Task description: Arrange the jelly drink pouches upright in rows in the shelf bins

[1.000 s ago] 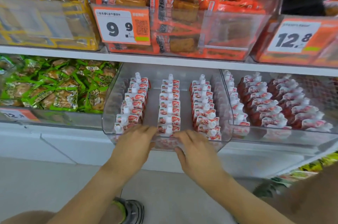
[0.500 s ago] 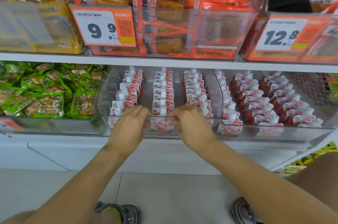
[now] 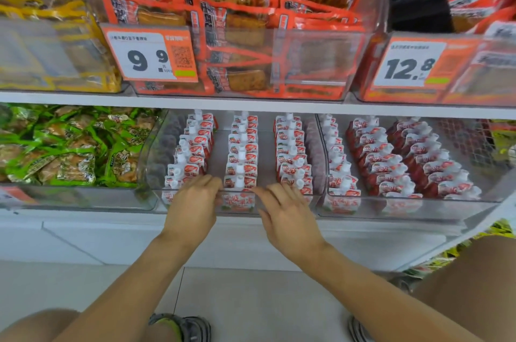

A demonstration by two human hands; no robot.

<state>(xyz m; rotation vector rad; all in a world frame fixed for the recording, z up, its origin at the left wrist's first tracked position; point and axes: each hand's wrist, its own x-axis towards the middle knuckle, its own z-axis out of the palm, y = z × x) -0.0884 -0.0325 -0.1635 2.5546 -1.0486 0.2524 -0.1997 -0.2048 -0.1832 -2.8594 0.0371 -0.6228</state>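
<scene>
A clear middle bin (image 3: 155, 151) on the lower shelf holds three upright rows of red-and-white jelly drink pouches with white caps: a left row (image 3: 192, 151), a middle row (image 3: 242, 154) and a right row (image 3: 292, 151). My left hand (image 3: 192, 207) curls its fingers over the bin's front rim by the left row. On the same rim, my right hand (image 3: 287, 216) has its fingers on top and its thumb on the front wall. The neighbouring right bin (image 3: 458, 213) holds three more rows of pouches (image 3: 391, 157), leaning back.
A bin of green snack packs (image 3: 69, 151) stands to the left. The shelf above (image 3: 251, 104) carries bins of orange packs (image 3: 245, 34) and yellow packs (image 3: 42, 6), with price tags 9.9 (image 3: 152, 54) and 12.8 (image 3: 409, 65). My knees and sandals show over the tiled floor (image 3: 251, 299).
The middle bin has slid back under the upper shelf with both hands on its front rim, and now sits level with the neighbouring bins.
</scene>
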